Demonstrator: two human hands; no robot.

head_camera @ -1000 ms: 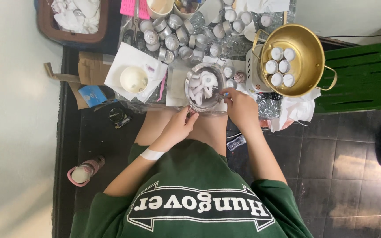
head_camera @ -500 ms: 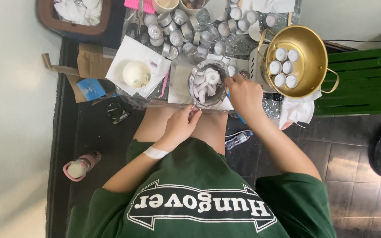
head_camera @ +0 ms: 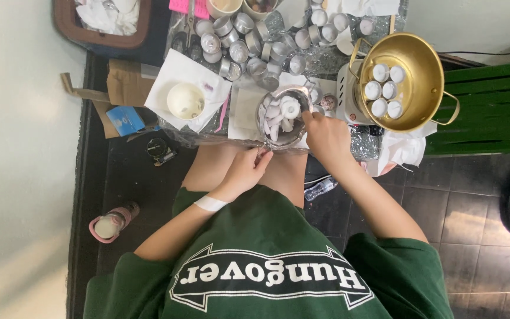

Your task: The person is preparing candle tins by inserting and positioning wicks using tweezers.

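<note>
Reaching your right hand (head_camera: 326, 136) into the steel bowl (head_camera: 283, 118) of white wax pieces, grip apparently pinching one; your left hand (head_camera: 246, 171) curls closed below the rim.

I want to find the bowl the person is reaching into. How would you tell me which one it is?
Find the big gold pot with white rounds inside, on the table's right side. Just left of it, at the near edge, the right hand touches a silver bowl. It alone is heaped with white pieces; the little metal cups behind it look empty.
</note>
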